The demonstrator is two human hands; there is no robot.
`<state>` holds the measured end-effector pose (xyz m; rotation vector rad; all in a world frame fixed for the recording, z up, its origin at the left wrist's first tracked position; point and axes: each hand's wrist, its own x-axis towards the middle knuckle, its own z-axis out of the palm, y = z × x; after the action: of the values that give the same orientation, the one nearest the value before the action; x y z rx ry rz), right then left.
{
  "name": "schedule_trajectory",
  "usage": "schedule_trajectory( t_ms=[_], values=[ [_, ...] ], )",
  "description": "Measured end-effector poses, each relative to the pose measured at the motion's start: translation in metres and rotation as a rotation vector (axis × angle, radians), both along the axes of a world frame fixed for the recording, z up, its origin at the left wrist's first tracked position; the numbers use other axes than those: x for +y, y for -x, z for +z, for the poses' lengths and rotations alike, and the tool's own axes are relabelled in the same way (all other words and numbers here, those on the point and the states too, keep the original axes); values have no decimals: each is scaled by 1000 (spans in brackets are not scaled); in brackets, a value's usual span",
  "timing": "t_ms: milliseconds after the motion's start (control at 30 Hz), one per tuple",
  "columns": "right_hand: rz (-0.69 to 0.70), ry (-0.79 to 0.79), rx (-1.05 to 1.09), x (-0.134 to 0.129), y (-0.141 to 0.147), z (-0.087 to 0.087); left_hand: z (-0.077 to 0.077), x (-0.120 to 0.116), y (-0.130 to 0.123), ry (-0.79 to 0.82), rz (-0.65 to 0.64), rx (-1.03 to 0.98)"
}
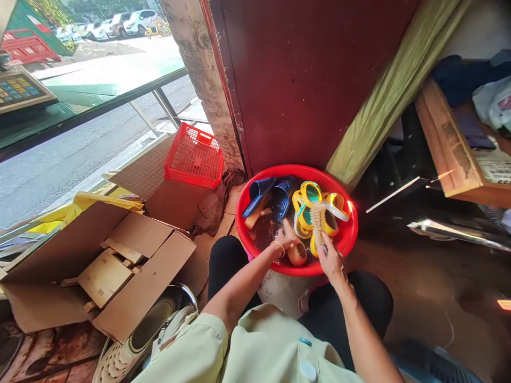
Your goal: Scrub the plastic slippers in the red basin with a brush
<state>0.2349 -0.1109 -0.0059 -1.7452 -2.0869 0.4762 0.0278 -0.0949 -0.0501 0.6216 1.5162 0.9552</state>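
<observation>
A red plastic basin (351, 239) with dark water in it stands between my knees. In it, my left hand (284, 244), a bracelet at its wrist, grips a tan-orange slipper (297, 255) by its side. My right hand (332, 263) is closed round a scrubbing brush (318, 221), its pale bristles facing up and left, above the yellow shoes. Dark blue slippers (285, 194) lean at the basin's back left. Several yellow clogs (311, 192), some with green insides, are heaped on the right. The fingertips of my left hand are partly hidden by the slipper.
To the left lies an open cardboard box (151, 271) with wooden pieces inside; a red plastic crate (194, 159) stands behind it. A dark red door panel (295, 85) rises behind the basin, beside a green curtain (383, 101). A wooden shelf (451, 138) juts out at right.
</observation>
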Motion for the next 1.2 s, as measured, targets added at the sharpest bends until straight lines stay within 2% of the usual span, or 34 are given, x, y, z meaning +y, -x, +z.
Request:
schedule_trajectory(
  t_ms=[67, 200, 333, 400, 500, 600, 700, 767, 933, 1000, 1033, 1100, 1200],
  values=[
    [-5, 22, 3, 1, -2, 2, 4, 1, 7, 14, 48, -145],
    [32, 50, -19, -5, 7, 5, 22, -6, 38, -68, 6, -397],
    [259, 38, -99, -21, 43, 10, 36, -16, 68, -154, -74, -517],
    [320, 48, -205, -18, 63, 17, 39, -20, 75, -212, -105, -561],
    [304, 76, -316, 10, 83, 33, 41, -23, 79, -264, -107, -608],
    [294, 103, -338, 50, 89, 47, 41, -23, 78, -292, -71, -616],
    [282, 123, -313, 65, 87, 52, 41, -21, 77, -321, -23, -573],
    [316, 145, -307, 53, 84, 49, 40, -19, 76, -341, 33, -528],
    [448, 195, -326, -23, 64, 33, 37, -14, 73, -299, 104, -485],
    [476, 190, -322, -44, 56, 29, 37, -14, 72, -279, 106, -519],
    [471, 182, -329, -47, 54, 29, 38, -15, 72, -276, 91, -550],
    [417, 159, -365, -37, 56, 32, 39, -17, 72, -280, 22, -618],
    [287, 140, -402, 6, 74, 46, 41, -20, 71, -291, -45, -640]
  ],
)
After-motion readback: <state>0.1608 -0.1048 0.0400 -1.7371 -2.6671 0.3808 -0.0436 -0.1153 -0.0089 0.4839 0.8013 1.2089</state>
